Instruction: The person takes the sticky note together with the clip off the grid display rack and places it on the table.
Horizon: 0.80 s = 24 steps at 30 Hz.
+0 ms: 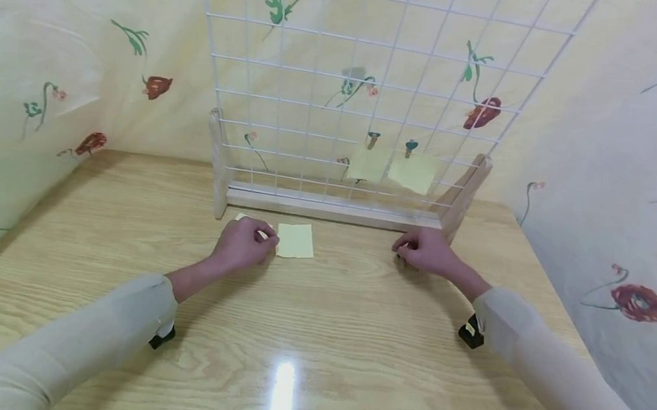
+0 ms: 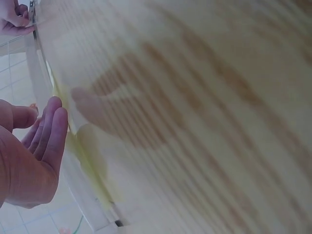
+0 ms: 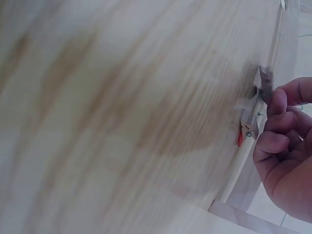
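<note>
My left hand (image 1: 245, 243) hovers low over the table, beside a pale yellow paper square (image 1: 295, 240). A second paper square (image 1: 241, 217) lies mostly hidden beneath that hand. In the left wrist view the left fingers (image 2: 54, 131) are nearly straight, the thumb apart from them, with nothing between. Near the right end of the rack's base, my right hand (image 1: 427, 251) has its fingers curled in. The right wrist view has a small greyish clothespin (image 3: 264, 84) at its thumb and index fingertips, pinched there. Another small clothespin with a red part (image 3: 247, 127) lies just below those fingertips.
A white wire grid (image 1: 337, 108) stands in a wooden frame (image 1: 334, 211) at the table's back. Two pale paper squares hang on it from small clothespins (image 1: 411, 148). Flower-printed cloth (image 1: 599, 189) surrounds the wooden table (image 1: 340, 336) at the back and sides.
</note>
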### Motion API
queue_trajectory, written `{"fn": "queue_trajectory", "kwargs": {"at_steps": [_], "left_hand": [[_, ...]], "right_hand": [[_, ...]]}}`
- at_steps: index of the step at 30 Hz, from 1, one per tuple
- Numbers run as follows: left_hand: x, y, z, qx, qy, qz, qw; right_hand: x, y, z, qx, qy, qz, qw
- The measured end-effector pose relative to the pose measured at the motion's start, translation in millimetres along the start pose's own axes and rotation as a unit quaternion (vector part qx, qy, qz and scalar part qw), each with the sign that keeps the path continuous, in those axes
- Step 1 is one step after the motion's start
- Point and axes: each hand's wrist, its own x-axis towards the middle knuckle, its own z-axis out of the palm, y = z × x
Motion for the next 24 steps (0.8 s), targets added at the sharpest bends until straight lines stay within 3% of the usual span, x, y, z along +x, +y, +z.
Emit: {"fn": "queue_trajectory", "kwargs": {"at_steps": [7,14,19,24], "left_hand": [[1.0,5.4,-7.2,0.002,-0.004,0.008,1.0],[6.0,10.9,-15.1,-0.018,-0.023,0.002,0.9996],[11.3,14.5,-16.8,-0.029,-0.039,0.024,0.9985],[17.9,21.7,-13.5,-0.046,-0.048,0.045,0.9968]], "right_hand": [[-3.4,-2.7,-7.9,0.014,0.015,0.013,1.0],[-2.7,-13.1,-20.9,0.032,0.066,0.005,0.997],[1.4,-22.1,-27.9,0.038,0.113,-0.016,0.993],[6.6,-32.3,-31.5,0.085,0.144,-0.026,0.986]]}}
